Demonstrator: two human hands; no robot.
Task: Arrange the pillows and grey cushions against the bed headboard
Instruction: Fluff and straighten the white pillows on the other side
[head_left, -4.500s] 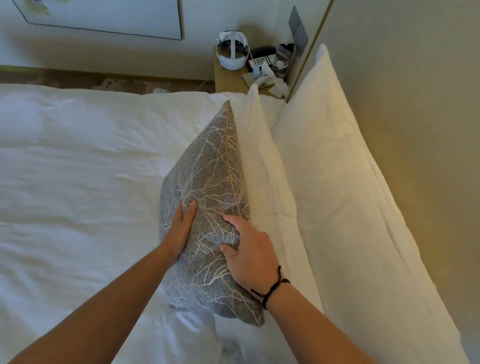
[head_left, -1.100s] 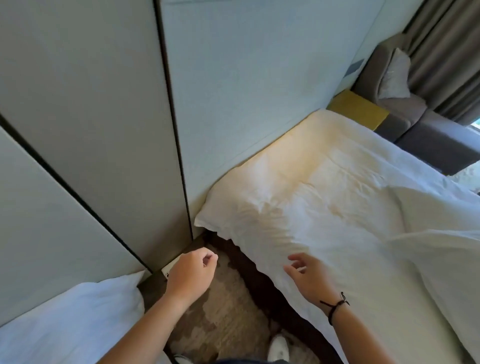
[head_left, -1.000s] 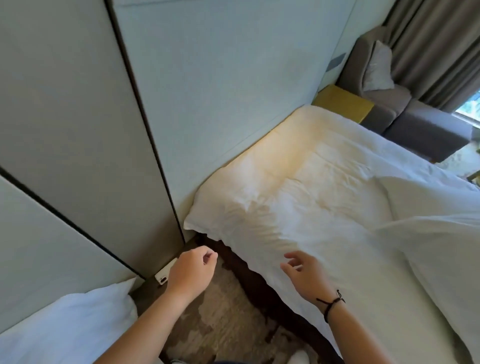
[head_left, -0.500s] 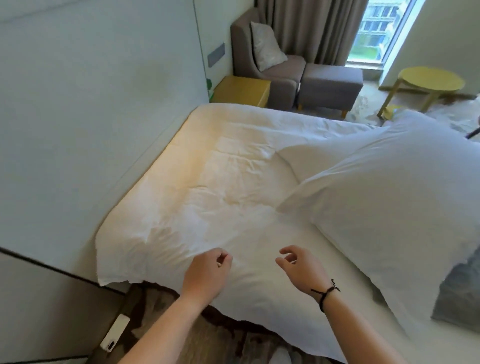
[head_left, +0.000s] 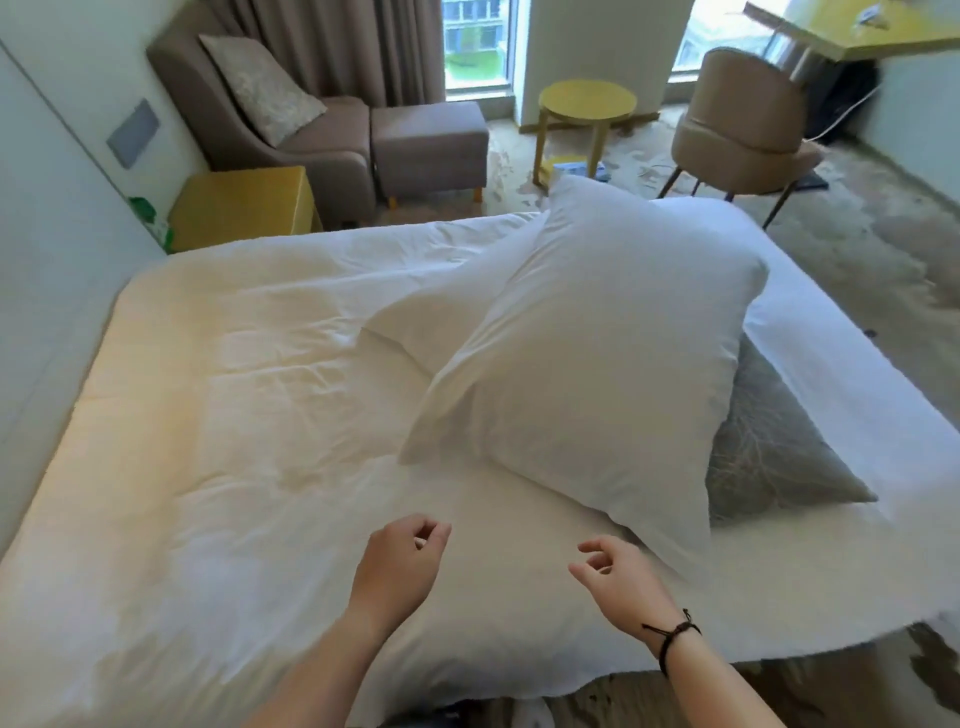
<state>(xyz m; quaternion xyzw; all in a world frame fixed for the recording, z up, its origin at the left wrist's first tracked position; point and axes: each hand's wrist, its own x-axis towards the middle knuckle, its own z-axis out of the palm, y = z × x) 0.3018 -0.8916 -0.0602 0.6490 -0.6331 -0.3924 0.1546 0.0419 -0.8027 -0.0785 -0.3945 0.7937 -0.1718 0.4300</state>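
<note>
both hands are out over the near edge of the bed, holding nothing. left hand has its fingers loosely curled, right hand too, with a dark cord bracelet on that wrist. neither is touching a pillow.

the big white pillow sits in the middle of the bed, propped up and tilted, just past the right hand. a second white pillow lies flatter behind it, partly hidden. a grey cushion with a pale branch pattern pokes out from under the big pillow on the right side. the headboard runs along the left, well apart from all of them.

further back there's a grey armchair with its own cushion, a footstool, a yellow round table and a tan chair.
</note>
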